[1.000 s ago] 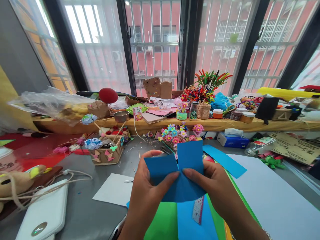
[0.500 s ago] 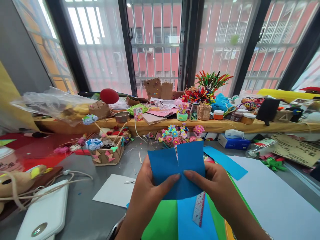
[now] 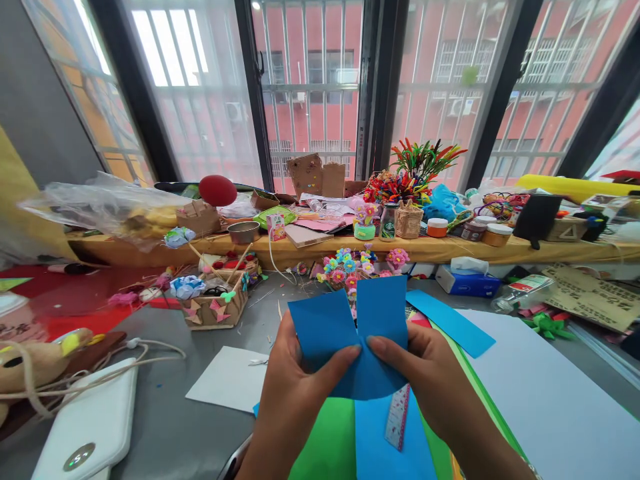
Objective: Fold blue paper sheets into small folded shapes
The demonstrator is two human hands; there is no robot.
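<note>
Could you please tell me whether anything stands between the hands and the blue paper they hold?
Nothing visible does: the left hand and right hand grip the slit blue paper directly. The ruler lies lower down, on another blue sheet.

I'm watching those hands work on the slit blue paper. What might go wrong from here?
1. The slit in the blue paper runs from its top edge down to about the thumbs, so uneven pulling by the left hand and right hand might tear it through.
2. Both thumbs press beside the slit's lower end, so the paper could crease there.
3. The ruler lies below the hands, so a lowered right wrist might knock it.
</note>
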